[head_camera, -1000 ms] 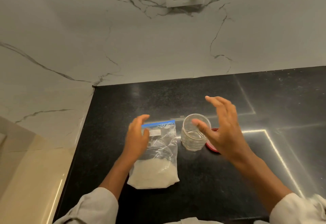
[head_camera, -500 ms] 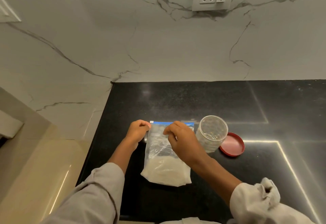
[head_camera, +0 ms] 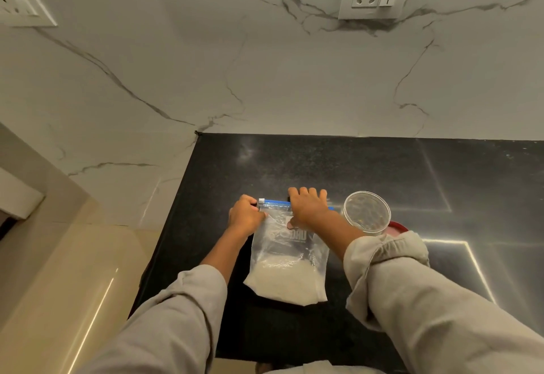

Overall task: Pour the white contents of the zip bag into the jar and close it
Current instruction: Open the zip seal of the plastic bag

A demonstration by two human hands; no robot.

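Gripping the clear, blue-topped zip bag [head_camera: 290,258] with left hand [head_camera: 245,217] and right hand [head_camera: 309,207], white grains pooled low

The right hand [head_camera: 309,207] lies over the blue strip at the top of the zip bag [head_camera: 287,258], so the middle of that strip is hidden. The left hand [head_camera: 245,217] covers the bag's top left corner. The dark print on the bag is too blurry to read. The red lid [head_camera: 398,227] is mostly hidden behind the jar [head_camera: 367,211] and the right sleeve [head_camera: 388,258]. The counter [head_camera: 382,167] runs out of view at its right and near edges.
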